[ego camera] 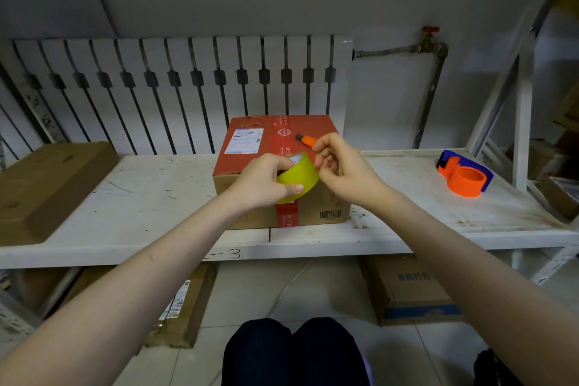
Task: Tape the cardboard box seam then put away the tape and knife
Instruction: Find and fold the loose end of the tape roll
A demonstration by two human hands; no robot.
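Note:
A cardboard box [250, 147] with a red top and a white label stands on the white shelf [150, 197]. A strip of red tape runs along its middle seam. My left hand [261, 180] grips a yellow-green tape roll [299, 177] just above the box's front edge. My right hand [340, 166] touches the roll's right rim, thumb and fingers pinched at the tape. An orange and black knife [305, 139] lies on the box top, partly hidden behind my right fingers.
An orange and blue tape dispenser [465, 174] sits on the shelf to the right. A flat brown box [47, 188] lies at the shelf's left end. A radiator [188, 88] stands behind. More boxes rest on the floor below.

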